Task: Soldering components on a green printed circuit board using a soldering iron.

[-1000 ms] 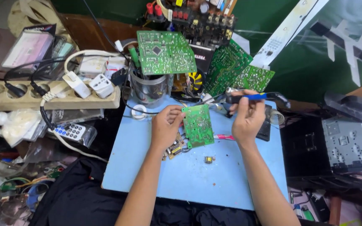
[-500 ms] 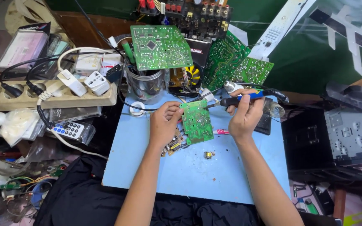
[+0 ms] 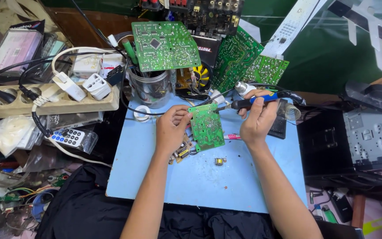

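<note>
My left hand (image 3: 172,128) grips the left edge of a small green circuit board (image 3: 207,127), tilted up over the blue mat (image 3: 200,181). A blue-handled soldering iron (image 3: 261,99) is held in my right hand (image 3: 256,121), its tip touching the board's top right corner. A small loose component (image 3: 219,161) lies on the mat just below the board. Another small board with wires (image 3: 182,151) sits under my left hand.
Larger green circuit boards (image 3: 165,45) lean at the back over a metal cup (image 3: 152,90). A power strip with plugs (image 3: 45,99) and a remote (image 3: 69,138) lie at left. A black and grey car stereo chassis (image 3: 368,137) stands at right. Solder roll (image 3: 141,114) on mat.
The view has shifted slightly. My right hand has brought the soldering iron tip down and left onto the board's top corner; my left hand keeps hold of the board.
</note>
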